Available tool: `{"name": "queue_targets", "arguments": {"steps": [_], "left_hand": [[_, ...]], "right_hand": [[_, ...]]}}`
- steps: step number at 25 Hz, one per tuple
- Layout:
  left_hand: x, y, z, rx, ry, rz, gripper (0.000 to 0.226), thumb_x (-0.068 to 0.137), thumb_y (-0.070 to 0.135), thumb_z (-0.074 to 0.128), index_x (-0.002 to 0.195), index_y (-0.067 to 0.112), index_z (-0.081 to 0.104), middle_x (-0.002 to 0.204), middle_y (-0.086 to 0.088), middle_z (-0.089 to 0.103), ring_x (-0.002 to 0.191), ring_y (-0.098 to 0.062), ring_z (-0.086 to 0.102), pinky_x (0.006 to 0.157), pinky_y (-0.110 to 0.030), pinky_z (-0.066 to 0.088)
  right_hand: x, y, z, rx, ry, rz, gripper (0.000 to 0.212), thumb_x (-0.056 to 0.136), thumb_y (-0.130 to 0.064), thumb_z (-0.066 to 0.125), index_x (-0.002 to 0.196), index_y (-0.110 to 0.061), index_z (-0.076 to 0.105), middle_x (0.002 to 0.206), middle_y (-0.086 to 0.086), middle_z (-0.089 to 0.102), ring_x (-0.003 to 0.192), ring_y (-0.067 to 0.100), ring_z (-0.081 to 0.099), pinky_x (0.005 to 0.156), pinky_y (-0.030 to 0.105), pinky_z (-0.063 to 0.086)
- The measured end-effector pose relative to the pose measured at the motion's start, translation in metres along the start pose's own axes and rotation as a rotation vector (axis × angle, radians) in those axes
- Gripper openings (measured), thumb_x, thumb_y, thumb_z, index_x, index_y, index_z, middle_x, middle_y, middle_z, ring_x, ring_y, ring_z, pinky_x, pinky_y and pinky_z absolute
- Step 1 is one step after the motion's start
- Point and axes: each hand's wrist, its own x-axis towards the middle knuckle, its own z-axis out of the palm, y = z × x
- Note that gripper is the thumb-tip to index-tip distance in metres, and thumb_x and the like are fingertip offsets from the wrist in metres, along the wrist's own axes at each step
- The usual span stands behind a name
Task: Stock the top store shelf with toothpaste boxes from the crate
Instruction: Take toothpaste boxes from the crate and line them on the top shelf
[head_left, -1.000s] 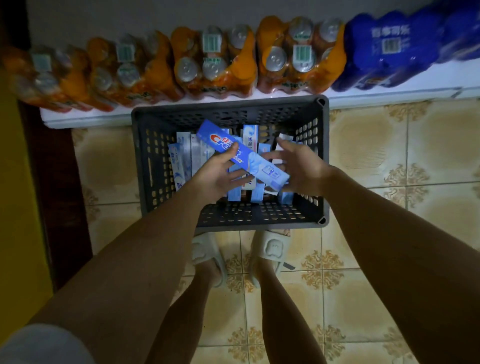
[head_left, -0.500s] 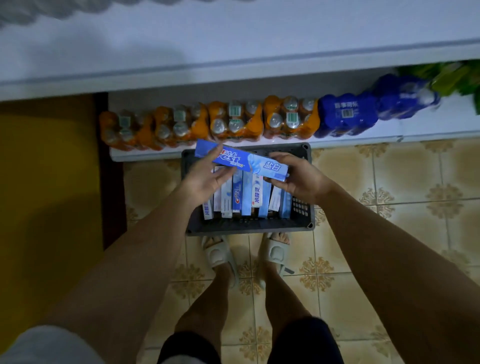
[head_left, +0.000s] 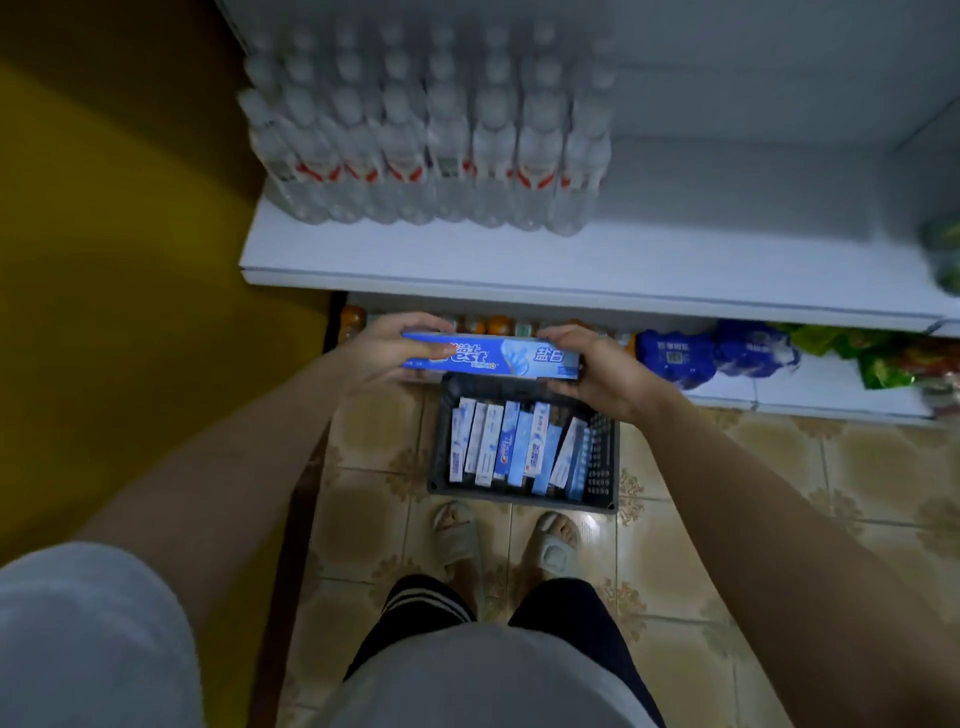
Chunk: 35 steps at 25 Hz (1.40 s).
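Nearest the camera, a grey shirt front and dark shorts with white side stripes show above two feet in pale slide sandals on the patterned beige floor tiles. Just beyond the toes, below and between the hands, stands a dark grey perforated plastic crate holding a row of upright blue-and-white toothpaste boxes, leaning slightly against one another.

Above the crate's far edge both hands hold one long blue cardboard toothpaste box level and crosswise. The left hand grips its left end, fingers curled over the top edge and thumb on the front face. The right hand grips the right end, fingers wrapped over the top and thumb under the lower edge. The box is clear of the crate and sits in front of the edge of the white shelf board beyond the hands.

Behind the hands, under that board, lie orange drink bottle packs, and to the right of the right hand a blue shrink-wrapped pack and green packets on a lower white shelf. Farther off, beyond the hands on the white board, stands a block of clear water bottles with red-and-white labels. To the left of the left hand is a yellow wall.
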Motion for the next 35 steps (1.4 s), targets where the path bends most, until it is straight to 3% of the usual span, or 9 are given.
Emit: {"name": "queue_targets", "arguments": {"steps": [3,6,11,15,19,25,31,33,35], "left_hand": [[-0.024,0.036,-0.024,0.067,-0.038,0.061,0.046,0.067,0.027,0.083,0.112,0.027,0.071,0.115,-0.005,0.069,0.108,-0.021,0.067,0.083,-0.038,0.058],[-0.048,0.077,-0.042,0.179,-0.034,0.108,0.046,0.066,0.033,0.084,0.110,0.029,0.071,0.116,-0.004,0.068,0.106,-0.022,0.068,0.080,-0.037,0.059],[-0.094,0.165,-0.078,0.310,0.071,0.249,0.046,0.078,0.029,0.080,0.121,0.025,0.065,0.110,0.003,0.066,0.092,-0.011,0.063,0.062,-0.023,0.054],[-0.141,0.232,-0.107,0.344,0.145,0.390,0.035,0.077,0.030,0.080,0.111,0.026,0.072,0.106,0.001,0.071,0.084,-0.010,0.064,0.063,-0.023,0.053],[-0.184,0.283,-0.122,0.336,0.207,0.499,0.044,0.066,0.038,0.083,0.107,0.027,0.073,0.104,0.004,0.072,0.090,-0.012,0.064,0.070,-0.028,0.051],[-0.258,0.358,-0.134,0.299,0.360,0.679,0.030,0.081,0.026,0.077,0.110,0.024,0.070,0.107,0.002,0.069,0.094,-0.011,0.064,0.069,-0.022,0.053],[-0.339,0.428,-0.148,0.129,0.525,0.888,0.050,0.055,0.034,0.084,0.103,0.023,0.073,0.108,-0.006,0.073,0.096,-0.015,0.070,0.073,-0.029,0.058],[-0.347,0.440,-0.150,0.111,0.572,0.930,0.045,0.058,0.033,0.084,0.102,0.024,0.073,0.113,-0.008,0.070,0.106,-0.023,0.067,0.087,-0.043,0.054],[-0.351,0.448,-0.153,0.111,0.599,0.949,0.040,0.061,0.034,0.083,0.100,0.026,0.073,0.119,-0.007,0.066,0.108,-0.024,0.065,0.086,-0.044,0.055]], "right_hand": [[-0.029,-0.040,0.030,-0.104,-0.027,-0.063,0.024,0.093,-0.009,0.062,0.116,-0.013,0.065,0.118,0.011,0.061,0.104,0.024,0.062,0.083,0.037,0.058],[-0.053,-0.074,0.055,-0.279,-0.016,-0.123,0.039,0.087,-0.009,0.072,0.123,-0.019,0.061,0.118,0.011,0.063,0.101,0.024,0.067,0.085,0.039,0.059],[-0.092,-0.145,0.098,-0.565,0.052,-0.321,0.044,0.085,-0.016,0.075,0.122,-0.020,0.051,0.104,0.006,0.066,0.077,0.018,0.068,0.068,0.031,0.055],[-0.129,-0.208,0.127,-0.739,0.077,-0.486,0.045,0.082,-0.029,0.078,0.116,-0.013,0.052,0.096,0.007,0.067,0.060,0.016,0.066,0.057,0.028,0.052],[-0.169,-0.259,0.152,-0.750,0.105,-0.678,0.040,0.080,-0.030,0.080,0.110,-0.014,0.059,0.092,0.006,0.065,0.053,0.017,0.062,0.057,0.029,0.052],[-0.231,-0.333,0.187,-0.806,0.118,-0.972,0.039,0.081,-0.027,0.080,0.111,-0.013,0.059,0.085,0.005,0.067,0.049,0.007,0.056,0.045,0.020,0.045],[-0.306,-0.412,0.229,-0.729,0.024,-1.227,0.043,0.083,-0.022,0.078,0.119,-0.018,0.055,0.093,0.006,0.069,0.059,0.015,0.063,0.068,0.040,0.059],[-0.317,-0.425,0.236,-0.683,0.001,-1.248,0.042,0.085,-0.019,0.076,0.121,-0.016,0.055,0.093,0.009,0.064,0.063,0.018,0.064,0.070,0.039,0.062],[-0.321,-0.435,0.245,-0.630,-0.022,-1.253,0.040,0.086,-0.012,0.074,0.121,-0.012,0.055,0.095,0.011,0.061,0.066,0.020,0.064,0.067,0.037,0.062]]}}
